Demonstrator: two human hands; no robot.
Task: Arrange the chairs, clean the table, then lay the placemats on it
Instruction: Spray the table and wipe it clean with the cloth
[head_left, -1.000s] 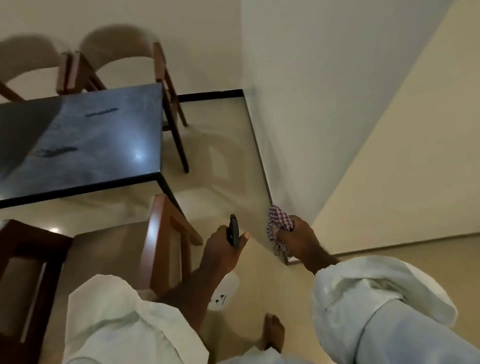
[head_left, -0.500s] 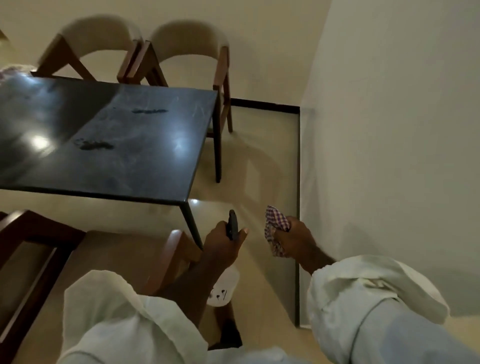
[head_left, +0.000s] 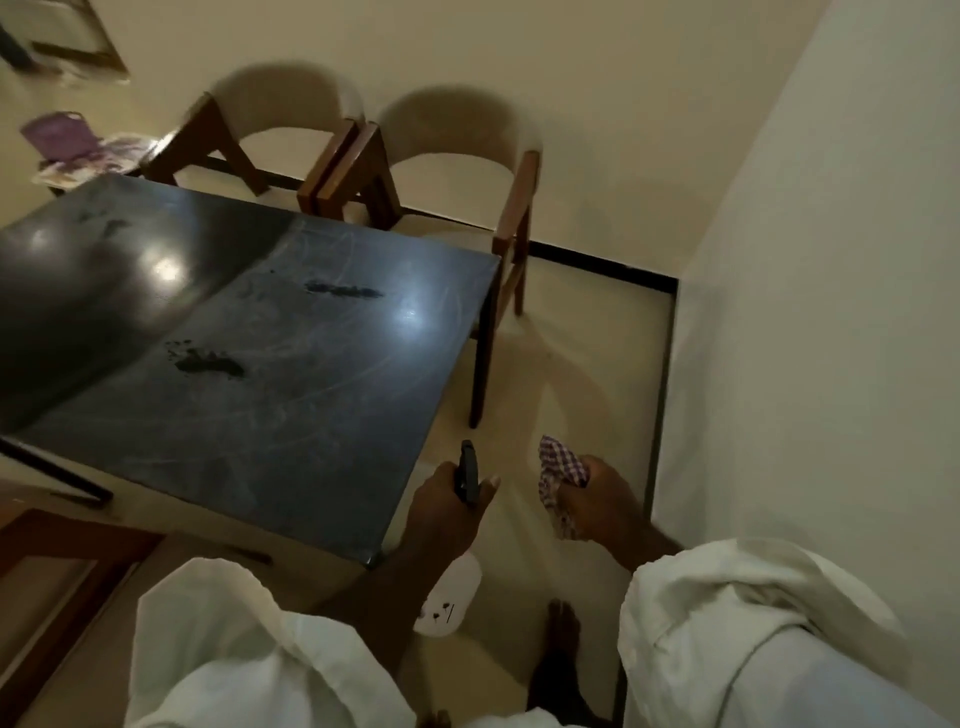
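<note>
A dark glossy table (head_left: 291, 415) fills the left and centre, with two black smears (head_left: 208, 361) on its top. Beyond its far edge stand two cream-backed wooden chairs (head_left: 452, 171) side by side. Part of a near chair (head_left: 57, 571) shows at the lower left. My left hand (head_left: 447, 506) grips a white spray bottle (head_left: 452, 597) by its black trigger head, just off the table's near right corner. My right hand (head_left: 597, 504) holds a bunched purple-checked cloth (head_left: 558, 467) beside it, over the floor.
A white wall (head_left: 805, 312) runs close along the right, leaving a narrow strip of cream floor (head_left: 571, 338) between it and the table. Purple patterned items (head_left: 78, 150) lie on a surface past the table's far left corner. My bare foot (head_left: 561, 634) is below.
The view has swung left and towards the table, so more of its top and both far chairs show. Both hands keep the same hold on bottle and cloth.
</note>
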